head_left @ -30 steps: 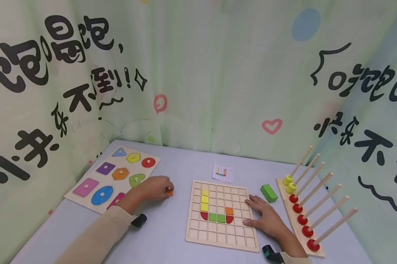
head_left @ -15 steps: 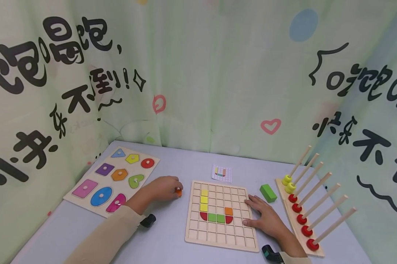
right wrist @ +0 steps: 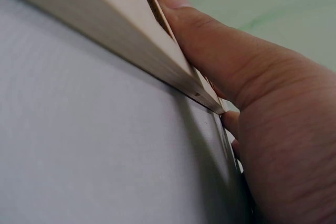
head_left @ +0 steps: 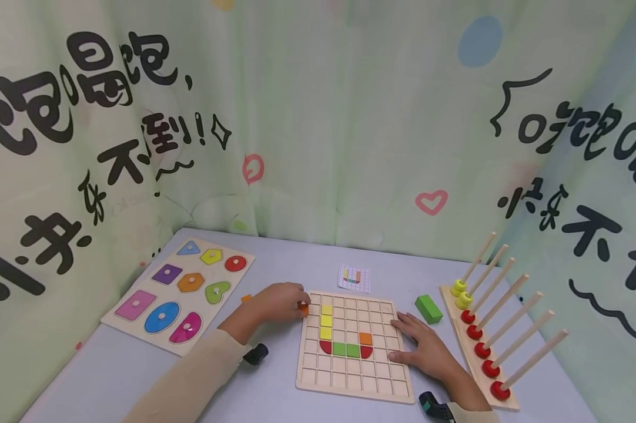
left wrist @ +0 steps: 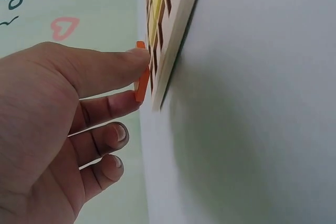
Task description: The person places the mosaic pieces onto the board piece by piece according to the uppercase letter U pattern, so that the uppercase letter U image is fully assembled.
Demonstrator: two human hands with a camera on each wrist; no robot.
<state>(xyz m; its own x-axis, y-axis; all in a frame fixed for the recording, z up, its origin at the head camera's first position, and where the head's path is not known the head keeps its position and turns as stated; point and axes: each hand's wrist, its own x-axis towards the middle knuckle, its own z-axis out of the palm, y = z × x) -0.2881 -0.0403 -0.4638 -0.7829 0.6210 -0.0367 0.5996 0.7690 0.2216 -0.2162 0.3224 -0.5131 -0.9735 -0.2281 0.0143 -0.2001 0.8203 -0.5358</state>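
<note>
My left hand pinches a small orange square tile at the left edge of the wooden grid board. In the left wrist view, thumb and index finger hold the orange tile upright beside the board's edge, the other fingers loosely bent. Yellow, red, green and one orange tile form a U shape in the grid. My right hand rests on the board's right side, fingers spread. Its thumb lies over the board's rim in the right wrist view.
A pattern card lies behind the board. Right of it sit a green block and a peg stand with yellow and red beads. A shape puzzle board lies at left, with another orange piece near it.
My left hand has moved right with the orange tile, from beside the shape puzzle to the grid board's left edge. An orange piece behind it has come into sight. The right hand stays put.
</note>
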